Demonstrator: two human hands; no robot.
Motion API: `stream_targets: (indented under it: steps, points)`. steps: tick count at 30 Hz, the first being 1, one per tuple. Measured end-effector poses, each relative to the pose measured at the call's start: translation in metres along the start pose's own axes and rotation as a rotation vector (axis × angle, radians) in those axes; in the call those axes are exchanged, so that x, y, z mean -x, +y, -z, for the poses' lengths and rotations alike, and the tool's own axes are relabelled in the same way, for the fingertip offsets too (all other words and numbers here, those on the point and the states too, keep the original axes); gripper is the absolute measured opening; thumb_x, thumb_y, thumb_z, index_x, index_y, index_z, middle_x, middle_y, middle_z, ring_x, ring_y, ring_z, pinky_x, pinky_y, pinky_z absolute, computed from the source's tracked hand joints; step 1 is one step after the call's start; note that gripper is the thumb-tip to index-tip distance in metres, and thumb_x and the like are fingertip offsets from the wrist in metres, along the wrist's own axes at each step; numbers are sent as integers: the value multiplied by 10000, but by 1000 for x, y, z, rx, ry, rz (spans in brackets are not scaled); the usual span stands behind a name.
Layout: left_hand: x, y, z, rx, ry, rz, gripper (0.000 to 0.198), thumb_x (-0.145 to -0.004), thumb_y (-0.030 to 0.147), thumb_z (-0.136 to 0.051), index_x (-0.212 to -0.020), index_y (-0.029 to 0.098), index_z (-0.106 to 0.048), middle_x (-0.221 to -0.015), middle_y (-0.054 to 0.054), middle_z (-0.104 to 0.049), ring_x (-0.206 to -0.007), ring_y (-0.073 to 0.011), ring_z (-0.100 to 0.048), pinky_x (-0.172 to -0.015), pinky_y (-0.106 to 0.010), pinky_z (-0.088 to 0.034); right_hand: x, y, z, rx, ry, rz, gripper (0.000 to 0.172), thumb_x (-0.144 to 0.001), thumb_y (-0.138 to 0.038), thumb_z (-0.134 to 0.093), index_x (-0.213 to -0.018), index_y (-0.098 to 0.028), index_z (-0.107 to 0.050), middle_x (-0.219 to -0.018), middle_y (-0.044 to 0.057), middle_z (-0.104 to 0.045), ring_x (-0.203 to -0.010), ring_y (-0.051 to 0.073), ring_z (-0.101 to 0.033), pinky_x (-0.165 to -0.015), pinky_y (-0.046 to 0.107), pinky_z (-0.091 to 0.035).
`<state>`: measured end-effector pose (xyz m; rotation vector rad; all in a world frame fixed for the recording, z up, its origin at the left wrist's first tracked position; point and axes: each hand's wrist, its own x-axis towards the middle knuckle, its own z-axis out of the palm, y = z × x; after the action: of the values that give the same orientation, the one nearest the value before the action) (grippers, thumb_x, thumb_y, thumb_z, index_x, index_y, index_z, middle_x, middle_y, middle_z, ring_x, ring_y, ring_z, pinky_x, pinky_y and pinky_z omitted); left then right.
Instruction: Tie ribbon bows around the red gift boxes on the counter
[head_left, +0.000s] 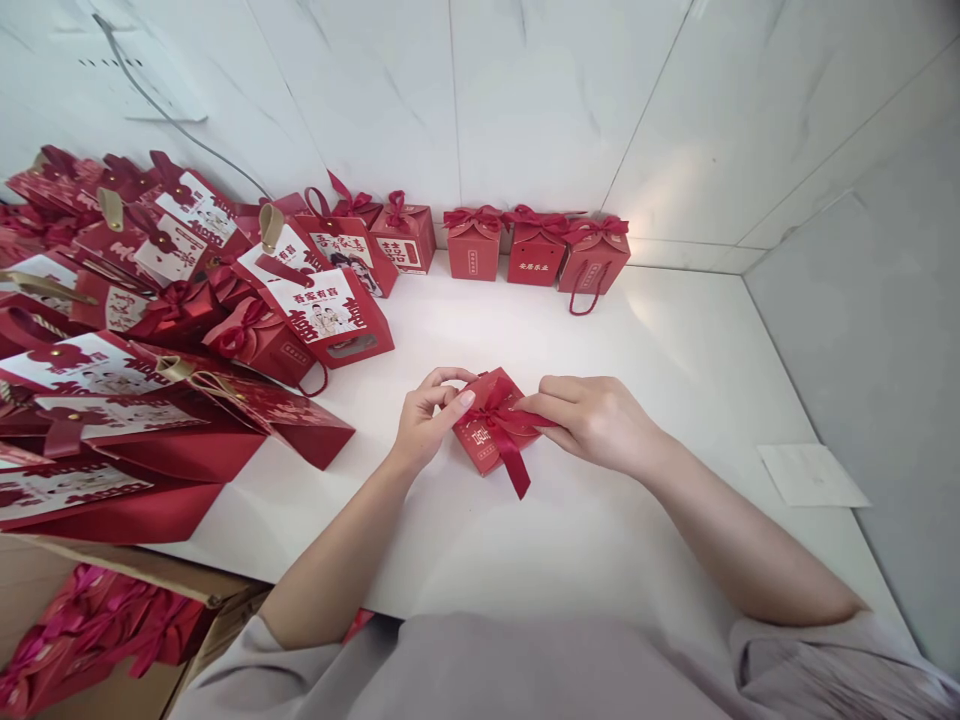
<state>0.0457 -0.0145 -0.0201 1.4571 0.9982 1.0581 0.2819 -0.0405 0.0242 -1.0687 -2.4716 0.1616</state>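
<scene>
A red box [482, 455] tied with a red ribbon [515, 470] sat skewed on the white bench [675, 330], around the middle of its length and between its far and near edges. The person's left hand [424, 425] held the box by its far left side, thumb laid over the top and index finger curled behind; whether those fingers also nipped a loop of the bow could not be told. The right hand [604, 425] came in from the right with its fingers closed in a pinch on a length of the ribbon. What mattered most was how the knot [495, 412] lay: between the 2 hands, just right of the left thumb and just left of the right fingertips, neither clearly nearer. The pinched length ran from it towards the bench's right edge, while the loose tail slanted down over the box's front towards the near edge. The box itself showed no clear long axis. Along the far edge, against the wall, stood 3 red boxes [535, 262] in a row with bows on top. Red gift bags [330, 312] crowded the left end of the bench, a white card [814, 475] lay at the right edge, and a cardboard carton [214, 640] holding more ribboned boxes [94, 625] stood below the near left corner.
</scene>
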Motion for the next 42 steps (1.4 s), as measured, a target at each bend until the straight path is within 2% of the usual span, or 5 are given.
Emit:
stream_targets:
  steps: [10, 14, 24, 32, 42]
  points:
    - [-2, -7, -2, -59, 89, -115, 472, -831, 351, -653, -463, 154, -433, -1040, -69, -631, -837, -176, -593, -792, -360, -450, -8, 12, 8, -1220, -623, -651, 470, -924, -423, -435, -524, -181, -484, -379, -49, -368, -329, 96, -354, -389, 254, -291]
    - [-3, -8, -1, -1, 47, -89, 455, -865, 363, -613, -475, 157, -498, -1021, -76, -631, -913, -202, -593, -786, -354, -461, -7, 11, 17, -1047, -669, -589, 497, -929, -519, -410, -609, -169, -561, -514, -6, -512, -445, 122, -501, -477, 262, -390]
    - [-3, -9, 1, 15, 16, -136, 439, -869, 369, -611, -500, 150, -518, -1084, -77, -589, -762, -158, -572, -692, -342, -454, -6, -12, 11, -217, -146, -449, 369, -973, -471, -378, -732, -214, -489, -657, -18, -582, -547, 126, -476, -534, 262, -308]
    - [-3, -3, 4, -144, 39, -192, 474, -859, 306, -622, -455, 160, -422, -1108, -62, -621, -969, -203, -583, -906, -391, -425, -7, 1, 15, -934, -429, -655, 505, -930, -570, -407, -611, -194, -513, -458, -38, -529, -404, 106, -512, -471, 234, -407]
    - [-5, -4, 4, -87, -21, -106, 499, -856, 385, -610, -445, 173, -423, -1119, -80, -656, -1037, -241, -591, -967, -436, -432, -2, 23, 23, -908, -753, -626, 503, -845, -607, -531, -587, -176, -555, -426, -17, -544, -387, 114, -513, -476, 248, -404]
